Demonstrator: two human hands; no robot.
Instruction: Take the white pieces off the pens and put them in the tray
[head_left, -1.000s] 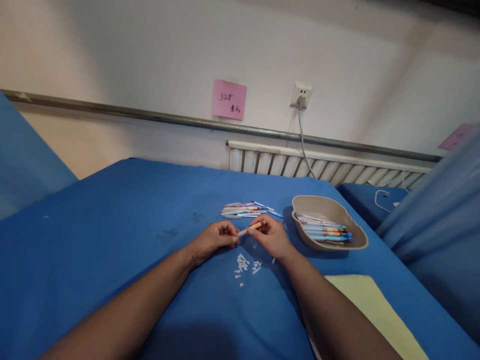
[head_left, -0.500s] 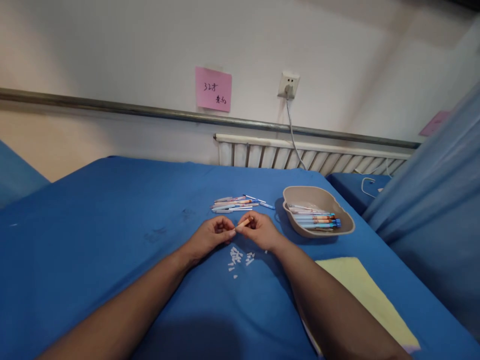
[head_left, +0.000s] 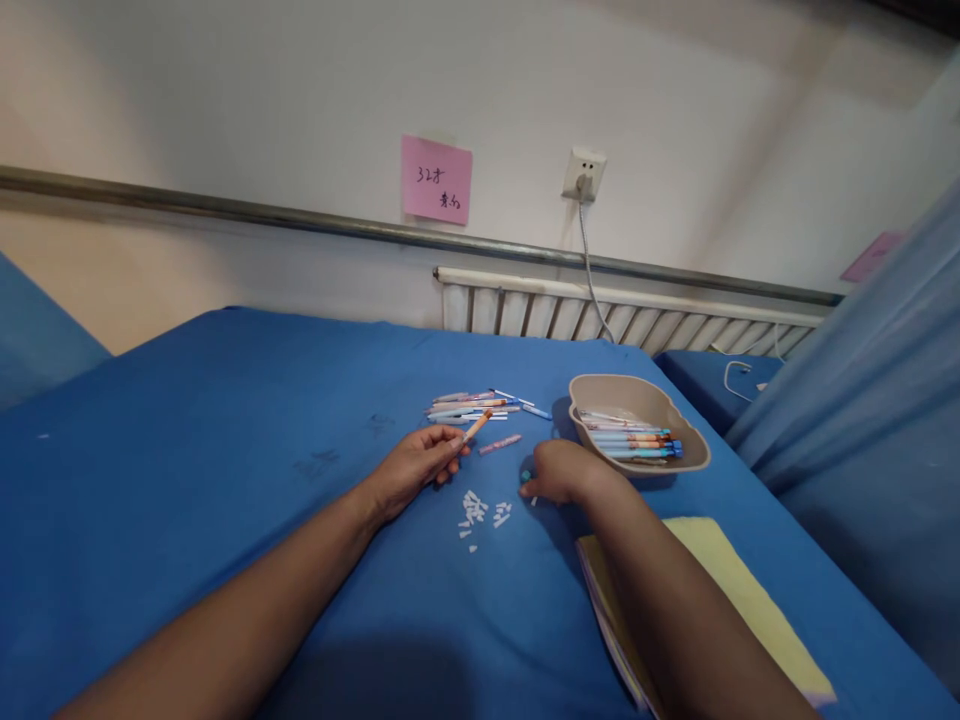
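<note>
Pinching a slim orange-and-white pen barrel [head_left: 479, 424] between the fingers of the left hand [head_left: 418, 461], above the blue cloth [head_left: 300, 390]; holding the right hand [head_left: 555, 471] low at a small teal piece [head_left: 526, 476] (cannot tell whether grasped), near scattered small white slips [head_left: 474, 507]

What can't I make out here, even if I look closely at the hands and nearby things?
All in the head view:
Orange pen: lower end hidden by the left hand.
Blue-green piece at the right hand: too small to identify; the hand itself hides any grip.
White scraps: too small to identify.
Yellow item: partly covered by the right forearm.
Right-side curtain: cut off by the picture's edge.
</note>
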